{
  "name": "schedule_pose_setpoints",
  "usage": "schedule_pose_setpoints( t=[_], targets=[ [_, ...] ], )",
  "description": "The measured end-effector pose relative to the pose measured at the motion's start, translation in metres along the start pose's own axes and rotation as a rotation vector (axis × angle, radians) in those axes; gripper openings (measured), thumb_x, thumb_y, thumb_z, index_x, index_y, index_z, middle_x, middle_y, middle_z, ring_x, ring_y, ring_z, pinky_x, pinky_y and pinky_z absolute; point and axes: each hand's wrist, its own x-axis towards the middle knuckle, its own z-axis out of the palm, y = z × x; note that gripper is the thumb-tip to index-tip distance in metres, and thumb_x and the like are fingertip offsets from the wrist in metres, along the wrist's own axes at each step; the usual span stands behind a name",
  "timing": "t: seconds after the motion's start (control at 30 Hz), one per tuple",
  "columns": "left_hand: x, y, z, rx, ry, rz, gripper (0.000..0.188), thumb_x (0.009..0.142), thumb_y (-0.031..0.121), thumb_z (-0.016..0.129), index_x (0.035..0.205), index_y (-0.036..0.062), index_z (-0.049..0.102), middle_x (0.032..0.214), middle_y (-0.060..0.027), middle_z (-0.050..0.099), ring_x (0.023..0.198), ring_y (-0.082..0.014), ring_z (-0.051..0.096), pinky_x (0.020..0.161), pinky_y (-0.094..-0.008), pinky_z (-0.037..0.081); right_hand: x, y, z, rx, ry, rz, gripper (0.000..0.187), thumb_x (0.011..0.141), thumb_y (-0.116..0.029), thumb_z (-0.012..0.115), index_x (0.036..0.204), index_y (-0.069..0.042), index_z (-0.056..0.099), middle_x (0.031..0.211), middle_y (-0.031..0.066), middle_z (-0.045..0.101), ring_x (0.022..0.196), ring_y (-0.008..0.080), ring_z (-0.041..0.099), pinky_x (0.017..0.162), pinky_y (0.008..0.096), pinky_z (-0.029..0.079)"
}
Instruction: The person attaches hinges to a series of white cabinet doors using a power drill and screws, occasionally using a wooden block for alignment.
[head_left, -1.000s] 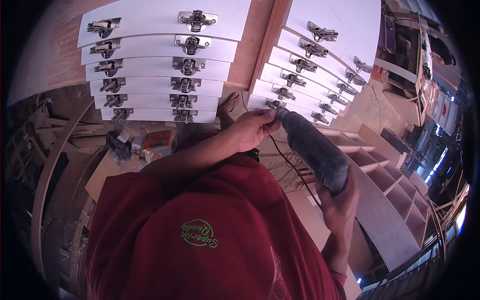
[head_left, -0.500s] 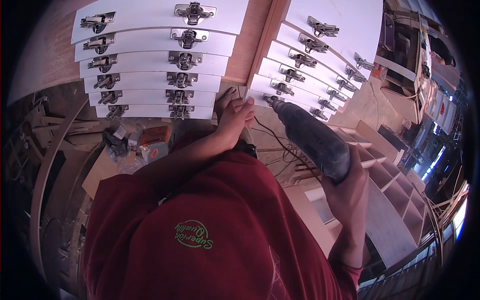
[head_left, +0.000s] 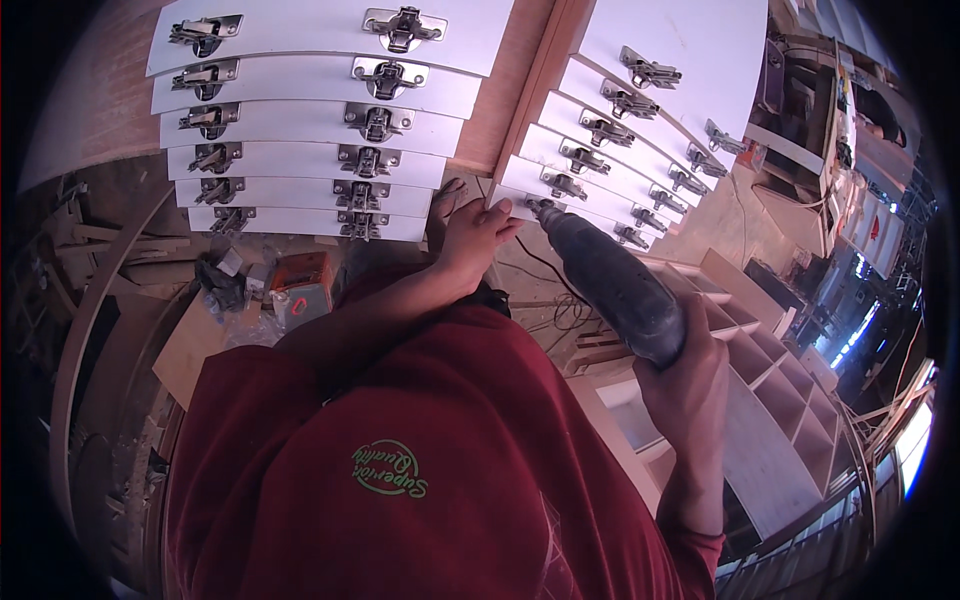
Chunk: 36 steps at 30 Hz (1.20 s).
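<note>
head view: the right hand [head_left: 690, 370] is wrapped firmly round the rear grip of a dark power drill [head_left: 622, 288], whose nose points far and left, onto or just beside a metal hinge [head_left: 540, 206]. that hinge sits at the left end of the nearest white panel [head_left: 514, 199] in the right stack. the left hand [head_left: 478, 242] is loosely curled, fingertips at that panel's left corner; whether it pinches the edge, or has a small part in it, i cannot tell.

the step in hand looks like drill work at this hinge, though the bit and any screw are too small to make out. as a judgement, it calls for the drill kept in line with the hinge, the panel held from sliding, and the left fingers clear of the chuck.

for writing, the red shirt [head_left: 440, 395] bears green lettering [head_left: 388, 470], turned upside down in this view. far left, a pale packet [head_left: 302, 305] shows a red mark. no label is readable on the drill.
</note>
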Motion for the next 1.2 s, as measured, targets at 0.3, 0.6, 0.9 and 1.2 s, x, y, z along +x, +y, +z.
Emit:
schedule_pose_setpoints(
  t=[0.3, 0.6, 0.9, 1.2],
  targets=[
    [-0.002, 0.006, 0.003, 0.007, 0.002, -0.004, 0.027, 0.106, 0.024, 0.064, 0.108, -0.0024, 0.058, 0.105, -0.0085, 0.064, 0.102, -0.0189, 0.07, 0.096, -0.0304, 0.058, 0.008, -0.005, 0.0, -0.037, 0.033, -0.067, 0.045, 0.076, -0.002, 0.078, 0.115, -0.004, 0.057, 0.085, 0.0261, 0.07, 0.086, 0.049, 0.069, 0.07, 0.0531, 0.054],
    [-0.003, 0.012, 0.003, 0.077, 0.008, -0.059, 0.025, 0.105, 0.022, 0.063, 0.119, 0.0014, 0.058, 0.11, -0.0075, 0.066, 0.103, -0.0188, 0.071, 0.09, -0.0311, 0.057, 0.012, -0.005, -0.001, -0.161, 0.074, -0.147, 0.041, 0.077, -0.001, 0.075, 0.114, -0.004, 0.058, 0.082, 0.0247, 0.07, 0.082, 0.0465, 0.07, 0.07, 0.0529, 0.053],
    [-0.002, -0.005, -0.034, 0.174, -0.232, -0.187, 0.037, 0.095, 0.029, 0.073, 0.124, 0.0114, 0.058, 0.111, -0.007, 0.068, 0.099, -0.0232, 0.07, 0.081, -0.039, 0.058, 0.016, 0.002, -0.007, -0.263, 0.099, -0.217, 0.048, 0.073, -0.002, 0.077, 0.118, -0.002, 0.059, 0.085, 0.0291, 0.07, 0.085, 0.0499, 0.069, 0.074, 0.0547, 0.053],
    [-0.074, 0.031, -0.058, 0.498, -0.336, 0.006, 0.042, 0.098, 0.041, 0.066, 0.128, 0.0115, 0.062, 0.115, -0.0035, 0.069, 0.101, -0.016, 0.066, 0.083, -0.0338, 0.054, 0.0, 0.025, 0.011, -0.415, 0.283, -0.453, 0.041, 0.072, 0.001, 0.069, 0.112, -0.006, 0.067, 0.08, 0.0234, 0.071, 0.078, 0.0471, 0.069, 0.073, 0.0579, 0.053]
  ],
)
